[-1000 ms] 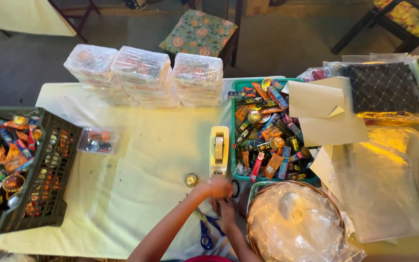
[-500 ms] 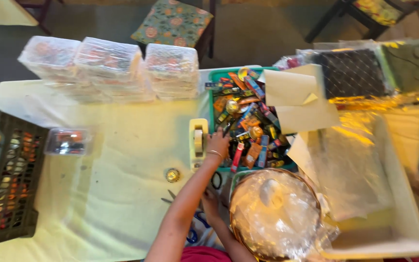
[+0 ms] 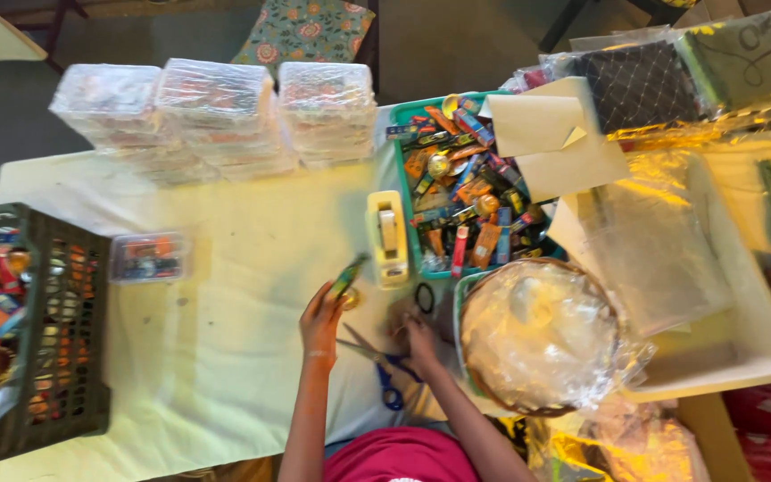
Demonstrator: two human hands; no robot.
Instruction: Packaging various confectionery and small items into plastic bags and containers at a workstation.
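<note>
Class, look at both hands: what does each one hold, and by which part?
The left hand pinches a small green packet by its lower end. The right hand rests by the scissors; whether it grips anything cannot be told.

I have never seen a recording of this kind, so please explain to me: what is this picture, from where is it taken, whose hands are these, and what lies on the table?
There is no machine here. The one picture comes from a camera worn on a person's head, looking down at their own two bare hands.

The left hand holds a small green packet between its fingers. The right hand rests on the pale tablecloth, beside blue-handled scissors.

Around them lie a cream tape dispenser, a teal tray full of small colourful packets, a basket wrapped in clear film, stacks of clear plastic boxes, one small clear box and a dark crate of colourful items.
</note>
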